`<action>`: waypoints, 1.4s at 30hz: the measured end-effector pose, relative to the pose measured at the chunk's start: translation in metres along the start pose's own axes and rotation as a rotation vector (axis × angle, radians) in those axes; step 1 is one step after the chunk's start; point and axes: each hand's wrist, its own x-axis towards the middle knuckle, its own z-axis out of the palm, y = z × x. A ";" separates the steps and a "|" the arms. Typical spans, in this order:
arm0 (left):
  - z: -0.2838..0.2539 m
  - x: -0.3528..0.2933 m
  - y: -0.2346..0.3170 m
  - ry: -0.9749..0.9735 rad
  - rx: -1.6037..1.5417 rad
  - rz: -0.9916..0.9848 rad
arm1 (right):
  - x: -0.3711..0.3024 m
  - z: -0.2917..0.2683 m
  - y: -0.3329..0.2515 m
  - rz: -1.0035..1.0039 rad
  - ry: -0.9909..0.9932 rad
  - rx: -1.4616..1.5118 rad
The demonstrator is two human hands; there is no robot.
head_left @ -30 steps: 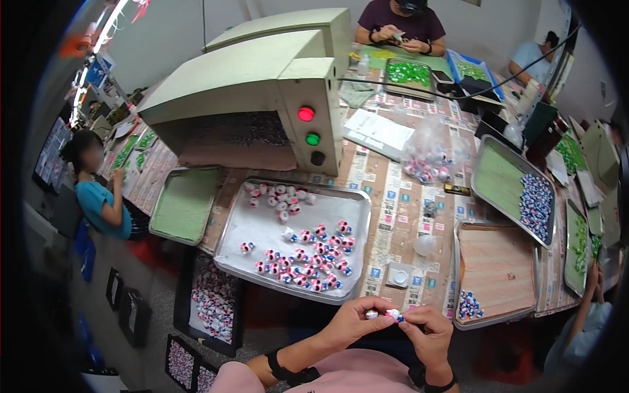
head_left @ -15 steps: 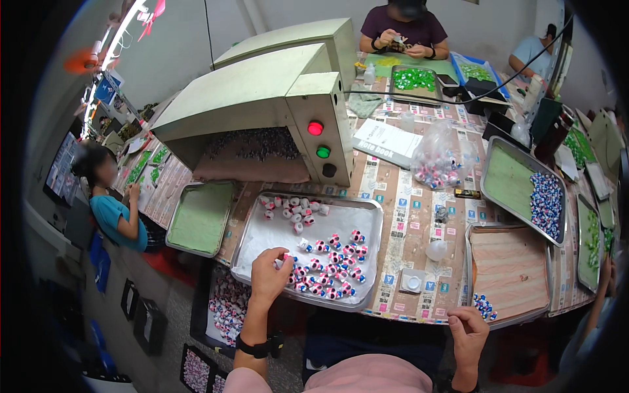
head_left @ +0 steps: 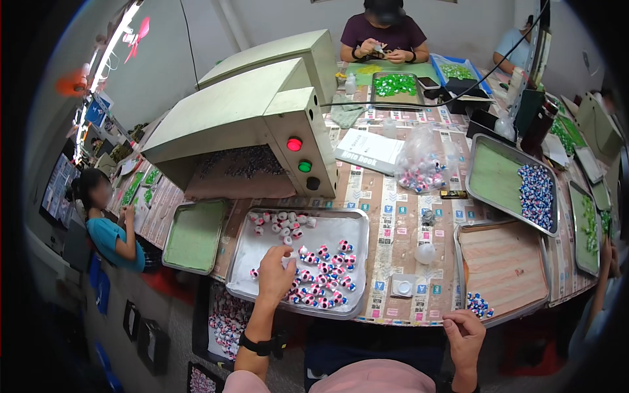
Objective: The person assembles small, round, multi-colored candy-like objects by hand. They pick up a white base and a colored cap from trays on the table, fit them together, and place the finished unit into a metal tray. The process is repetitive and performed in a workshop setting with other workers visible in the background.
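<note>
My left hand (head_left: pixel 276 274) is over the left part of a metal tray (head_left: pixel 362 262) lined with white paper. Its fingers curl toward the thumb; whatever is between the fingertips is too small to make out. Several small pink, white and blue figure pieces (head_left: pixel 321 278) lie right of it, and one single piece (head_left: pixel 254 272) to its left. White-and-pink rounded pieces (head_left: pixel 285 226) cluster beyond the fingertips. My right hand (head_left: pixel 465 333) hovers at the table's front edge, thumb and fingers pinched together, their contents hidden. Nearest it are blue-and-white pieces (head_left: pixel 478 304) on a cloth-lined tray (head_left: pixel 501 262).
A beige machine (head_left: pixel 229 118) with red and green lights stands behind the tray. Around me are a green-lined tray (head_left: pixel 194 236), a bag of pieces (head_left: pixel 422 160), a notebook (head_left: pixel 369 149), a small white dish (head_left: pixel 403 286) and a tray of blue pieces (head_left: pixel 485 157). Other people sit nearby.
The whole view has shifted slightly. Relative to the tray, my left hand has moved right and farther in, toward the white-and-pink pieces. My right hand stays about where it was, still pinched.
</note>
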 end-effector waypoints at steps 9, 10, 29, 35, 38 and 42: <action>-0.007 0.007 0.000 -0.408 -0.120 0.086 | 0.000 -0.003 0.010 -0.056 -0.018 -0.078; -0.006 0.007 -0.002 -0.416 -0.212 -0.074 | 0.000 -0.003 0.008 -0.040 -0.002 -0.059; 0.037 0.055 -0.017 0.098 0.490 0.250 | 0.001 -0.009 0.017 -0.035 0.000 -0.066; 0.032 0.052 -0.010 0.029 0.468 0.202 | -0.001 -0.009 0.013 -0.009 0.053 -0.067; 0.031 0.057 -0.015 0.049 0.365 0.316 | 0.000 -0.016 0.019 -0.035 0.110 -0.074; 0.027 0.069 -0.066 0.234 0.050 0.386 | 0.005 -0.039 0.023 -0.083 0.200 -0.161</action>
